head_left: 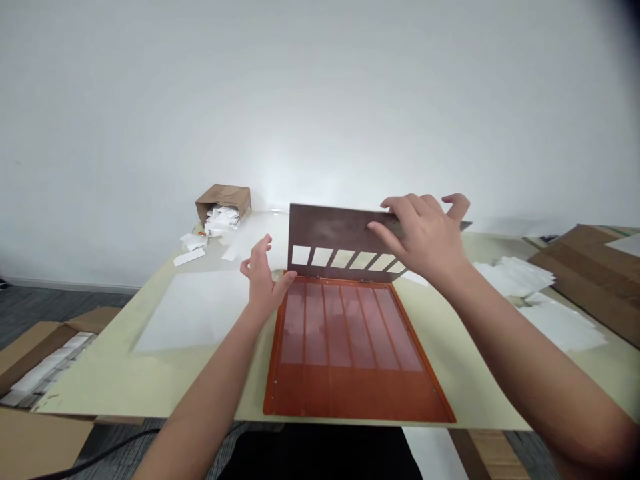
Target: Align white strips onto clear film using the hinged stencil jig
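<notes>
By white wall (pixel 320 100), table (pixel 110 380) bears tray (pixel 303 397).

Soft even light, dark blurred top-right corner

Likely a small packing or hand-assembly workshop: below the left hand (pixel 266 277) and right hand (pixel 427 230), a bench (pixel 125 383) carries an orange tray (pixel 360 393); 1 open carton (pixel 231 194) of white pieces (pixel 221 219) stands beyond the left hand; loose white sheets (pixel 515 275) lie right of the right hand.
</notes>
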`<state>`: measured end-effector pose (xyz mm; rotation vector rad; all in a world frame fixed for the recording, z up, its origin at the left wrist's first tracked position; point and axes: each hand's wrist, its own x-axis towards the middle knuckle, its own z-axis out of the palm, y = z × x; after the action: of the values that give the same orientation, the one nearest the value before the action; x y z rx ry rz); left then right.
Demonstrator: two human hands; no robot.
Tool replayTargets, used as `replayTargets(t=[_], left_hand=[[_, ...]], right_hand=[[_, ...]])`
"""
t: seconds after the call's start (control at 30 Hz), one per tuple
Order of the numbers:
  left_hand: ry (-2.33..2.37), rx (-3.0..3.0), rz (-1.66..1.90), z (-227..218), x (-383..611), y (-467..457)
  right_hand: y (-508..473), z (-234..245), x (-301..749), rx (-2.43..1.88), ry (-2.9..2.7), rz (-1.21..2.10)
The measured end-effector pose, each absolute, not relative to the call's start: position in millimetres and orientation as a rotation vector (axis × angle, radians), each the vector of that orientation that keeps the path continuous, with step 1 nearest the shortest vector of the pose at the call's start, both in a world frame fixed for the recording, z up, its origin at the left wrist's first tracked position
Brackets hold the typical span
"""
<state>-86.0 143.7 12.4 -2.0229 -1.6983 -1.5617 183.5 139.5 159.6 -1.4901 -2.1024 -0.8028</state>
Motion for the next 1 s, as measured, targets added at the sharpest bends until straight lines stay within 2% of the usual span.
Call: replayTargets(t=[0.13, 0.33, 0.57, 1.0], left_hand=[[-1.491, -2.003, -1.664, 13.0, -93.0, 142.7], [-1.416, -2.008, -1.543, 1.7, -102.3, 148.2], [-1.541, -2.056, -1.319, -2.4, -113.8, 150.8], [-1.492, -2.157, -1.261, -6.1, -117.4, 158.4]], right_hand=[[85.7, 155.8, 198.4, -1.354, -2.323, -0.885], [42.5, 129.9, 203.5, -1.160, -2.532, -0.826], [36.3, 117.7, 207.3, -0.941, -2.616, -0.519], [30.6, 122.3, 206.6, -1.081, -2.604, 0.337]])
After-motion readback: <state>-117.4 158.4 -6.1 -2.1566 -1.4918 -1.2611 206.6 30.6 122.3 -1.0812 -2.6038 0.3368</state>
